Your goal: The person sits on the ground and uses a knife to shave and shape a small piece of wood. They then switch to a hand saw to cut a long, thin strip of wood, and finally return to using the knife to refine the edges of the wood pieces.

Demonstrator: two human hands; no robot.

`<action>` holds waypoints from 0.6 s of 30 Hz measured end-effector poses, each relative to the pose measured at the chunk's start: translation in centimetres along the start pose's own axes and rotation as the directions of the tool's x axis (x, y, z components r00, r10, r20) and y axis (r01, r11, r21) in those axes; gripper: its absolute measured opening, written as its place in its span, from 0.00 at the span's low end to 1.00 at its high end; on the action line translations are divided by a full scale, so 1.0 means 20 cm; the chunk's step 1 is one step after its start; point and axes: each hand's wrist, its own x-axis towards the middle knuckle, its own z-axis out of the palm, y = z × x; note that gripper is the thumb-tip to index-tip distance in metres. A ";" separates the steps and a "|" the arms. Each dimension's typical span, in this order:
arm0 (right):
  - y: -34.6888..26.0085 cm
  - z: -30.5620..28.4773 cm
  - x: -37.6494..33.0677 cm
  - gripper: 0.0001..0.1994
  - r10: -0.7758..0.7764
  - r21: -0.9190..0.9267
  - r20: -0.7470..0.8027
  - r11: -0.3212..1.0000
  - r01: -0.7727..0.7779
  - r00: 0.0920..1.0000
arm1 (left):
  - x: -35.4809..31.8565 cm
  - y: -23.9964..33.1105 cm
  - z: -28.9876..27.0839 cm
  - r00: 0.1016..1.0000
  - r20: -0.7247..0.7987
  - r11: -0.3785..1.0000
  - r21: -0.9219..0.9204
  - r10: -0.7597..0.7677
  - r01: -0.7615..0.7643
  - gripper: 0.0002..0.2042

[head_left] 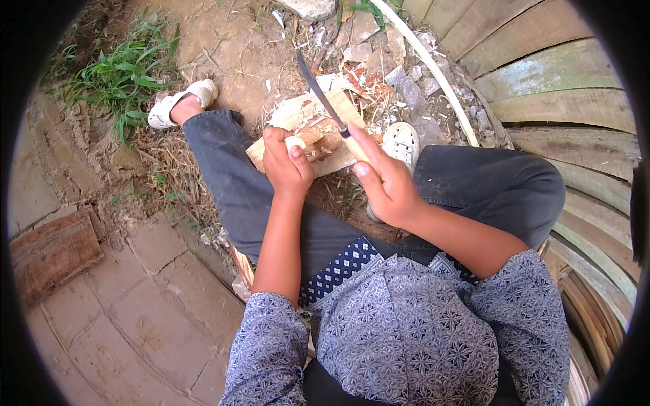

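My left hand is closed around a small pale piece of wood, holding it down on a flat wooden chopping block between my knees. My right hand grips the light wooden handle of a long, dark-bladed knife; the blade points up and away over the block, just right of the wood piece. Pale wood chips lie on the block around the piece.
I sit with dark trousers and white shoes on dirt ground. Wood shavings and scraps litter the ground ahead. Curved wooden planks stand on the right, stone paving and a brick on the left, grass beyond.
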 end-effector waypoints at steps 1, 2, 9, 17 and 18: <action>0.05 0.02 -0.02 0.27 -0.095 -0.023 -0.042 0.995 0.094 0.995 | 0.01 0.00 0.01 1.000 -0.012 1.000 -0.011 0.014 -0.014 0.20; 0.13 0.00 -0.06 0.28 0.100 -0.127 0.101 0.988 -0.087 0.990 | 0.01 0.01 0.01 1.000 0.007 1.000 -0.003 -0.010 0.010 0.22; 0.07 -0.05 -0.01 0.28 0.523 -0.290 0.271 0.845 -0.450 0.808 | -0.01 0.00 -0.03 0.995 0.012 0.994 0.036 -0.103 0.102 0.29; 0.20 -0.02 -0.11 0.28 0.323 -0.348 0.260 0.911 -0.223 0.910 | -0.01 0.00 -0.02 0.983 0.007 0.981 0.064 -0.183 0.182 0.31; 0.20 -0.02 -0.08 0.28 0.467 -0.500 0.334 0.824 -0.266 0.819 | -0.01 0.00 -0.02 0.987 -0.010 0.984 0.078 -0.162 0.162 0.31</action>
